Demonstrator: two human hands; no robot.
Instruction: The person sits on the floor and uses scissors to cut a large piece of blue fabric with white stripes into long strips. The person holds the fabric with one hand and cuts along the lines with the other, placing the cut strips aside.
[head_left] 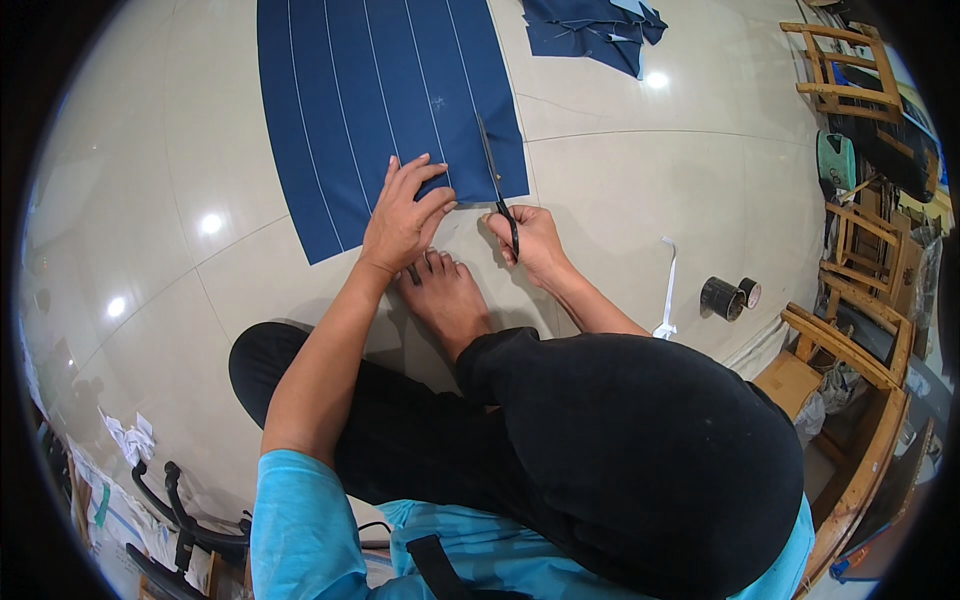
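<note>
A navy blue cloth (pixel 345 120) with several pale lines drawn down its length lies flat on the floor in front of me. Its near edge is close to my bare foot. My left hand (pixel 405 215) rests on that near edge, fingers spread and lying on the cloth. In my right hand (pixel 530 240) is a pair of scissors (pixel 502 205) with black handles, held by the finger loops. The scissor blades point away from me over the right part of the cloth, to the right of the last drawn line. Whether they have cut into it, I cannot tell.
Crumpled navy scraps (pixel 590 30) lie at the far right of the cloth. A white strip (pixel 668 290) and rolls of tape (pixel 722 298) sit on the tiled floor (pixel 640 190) to my right. Wooden frames (pixel 850 70) line the right side. White scraps (pixel 130 438) lie at lower left.
</note>
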